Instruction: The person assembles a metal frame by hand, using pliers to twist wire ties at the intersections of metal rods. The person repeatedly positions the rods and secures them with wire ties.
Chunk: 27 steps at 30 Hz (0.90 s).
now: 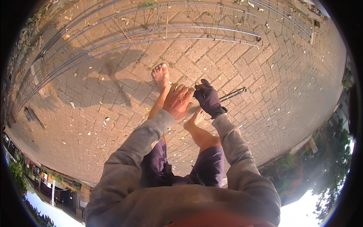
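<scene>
My bare left hand (178, 101) is in the middle of the view, back upward, its fingers slightly bent and apart with nothing visible in them. Close to its fingertips, my right hand (208, 97), in a dark glove, has its fingers curled in. A small yellowish bit shows at the gloved fingertips, too little to name. From behind the gloved wrist sticks out a dark metal tool (233, 94) with two long parallel bars. Its other end is hidden, and I cannot tell whether the glove grips it or it lies on the bricks.
Long steel reinforcing cages (196, 38) of rods and wire stirrups lie across the brick paving (124, 147) ahead of me. My bare feet are on the paving, one of them (161, 75) just beyond my left hand. Dry leaves are scattered about. A dark object (34, 116) lies far left.
</scene>
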Tool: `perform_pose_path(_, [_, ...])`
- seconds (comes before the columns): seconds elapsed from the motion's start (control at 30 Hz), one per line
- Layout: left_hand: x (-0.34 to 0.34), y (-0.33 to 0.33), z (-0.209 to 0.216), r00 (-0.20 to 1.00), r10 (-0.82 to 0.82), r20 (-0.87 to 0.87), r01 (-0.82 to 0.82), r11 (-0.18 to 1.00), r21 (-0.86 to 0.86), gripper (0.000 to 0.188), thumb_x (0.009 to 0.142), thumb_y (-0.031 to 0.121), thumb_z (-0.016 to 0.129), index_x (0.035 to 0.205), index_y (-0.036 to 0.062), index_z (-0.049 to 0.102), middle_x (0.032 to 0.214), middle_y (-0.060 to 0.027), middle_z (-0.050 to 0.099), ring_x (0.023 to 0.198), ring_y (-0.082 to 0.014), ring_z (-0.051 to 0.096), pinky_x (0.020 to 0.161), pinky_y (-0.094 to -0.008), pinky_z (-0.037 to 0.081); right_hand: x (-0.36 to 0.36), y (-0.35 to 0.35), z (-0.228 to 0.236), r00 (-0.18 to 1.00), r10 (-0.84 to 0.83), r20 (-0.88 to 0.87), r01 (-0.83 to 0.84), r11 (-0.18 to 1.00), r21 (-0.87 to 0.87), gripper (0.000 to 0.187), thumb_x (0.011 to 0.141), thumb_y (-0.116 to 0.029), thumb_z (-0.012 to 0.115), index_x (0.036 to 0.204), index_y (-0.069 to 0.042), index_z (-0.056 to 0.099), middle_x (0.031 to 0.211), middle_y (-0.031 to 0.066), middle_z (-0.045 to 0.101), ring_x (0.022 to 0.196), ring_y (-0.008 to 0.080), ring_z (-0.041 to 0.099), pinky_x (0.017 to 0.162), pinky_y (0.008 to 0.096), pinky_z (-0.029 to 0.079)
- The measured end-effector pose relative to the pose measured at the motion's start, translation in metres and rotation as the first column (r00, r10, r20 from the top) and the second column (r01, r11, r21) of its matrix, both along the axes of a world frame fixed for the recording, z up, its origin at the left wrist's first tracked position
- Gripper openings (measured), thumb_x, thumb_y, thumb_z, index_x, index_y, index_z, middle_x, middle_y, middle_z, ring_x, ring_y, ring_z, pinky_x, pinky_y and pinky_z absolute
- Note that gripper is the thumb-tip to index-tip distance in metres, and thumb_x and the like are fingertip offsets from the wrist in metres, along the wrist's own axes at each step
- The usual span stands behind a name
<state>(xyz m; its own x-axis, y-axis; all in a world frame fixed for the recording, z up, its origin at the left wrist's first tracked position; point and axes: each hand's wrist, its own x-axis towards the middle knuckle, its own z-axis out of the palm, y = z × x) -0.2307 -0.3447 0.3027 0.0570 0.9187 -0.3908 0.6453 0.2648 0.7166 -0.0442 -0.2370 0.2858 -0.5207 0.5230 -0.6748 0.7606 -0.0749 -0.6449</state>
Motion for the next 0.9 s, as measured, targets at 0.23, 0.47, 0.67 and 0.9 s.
perform_pose_path(0.23, [-0.039,0.09,0.044,0.89,-0.027,0.455,0.066,0.995,-0.071,0.027,0.094,0.022,0.065,0.114,0.0072,0.075,0.087,-0.018,0.075,0.081,-0.0359,0.072,0.077,-0.044,0.055,0.033,0.098,0.091,0.875,-0.485,0.002,0.416,0.749,-0.516,0.028,0.101,-0.022,0.064,0.112,0.002,0.072,0.096,0.0096,0.074,0.082,0.0136,0.065,0.085,0.0328,0.056])
perform_pose_path(0.47, [-0.033,0.155,0.105,0.854,-0.232,0.465,0.374,0.896,-0.241,0.027,0.094,0.019,0.065,0.115,0.0064,0.077,0.09,-0.0204,0.074,0.083,-0.0363,0.071,0.074,-0.042,0.054,0.086,0.168,0.078,0.906,-0.319,-0.279,-0.016,0.633,-0.774,0.036,0.099,-0.016,0.068,0.132,-0.001,0.065,0.111,0.0074,0.072,0.093,0.0127,0.063,0.085,0.0311,0.054])
perform_pose_path(0.67, [0.054,0.211,0.05,0.866,-0.093,0.49,0.325,0.851,-0.413,0.03,0.097,0.033,0.063,0.106,0.0094,0.079,0.082,-0.0181,0.072,0.087,-0.0322,0.07,0.09,-0.0484,0.049,0.112,0.212,0.073,0.905,0.405,-0.131,-0.393,0.913,0.112,0.028,0.088,-0.029,0.069,0.109,-0.011,0.074,0.117,0.018,0.064,0.094,0.0413,0.068,0.085,0.05,0.054])
perform_pose_path(0.9, [0.066,0.289,-0.057,0.834,-0.078,0.547,0.391,0.783,-0.484,0.039,0.103,0.037,0.058,0.098,0.0027,0.076,0.074,-0.011,0.067,0.079,-0.0215,0.063,0.086,-0.0426,0.043,0.125,0.235,0.017,0.953,0.268,-0.142,-0.265,0.963,0.039,0.021,0.089,-0.025,0.066,0.105,-0.011,0.069,0.111,0.0128,0.062,0.094,0.0357,0.068,0.078,0.0471,0.055])
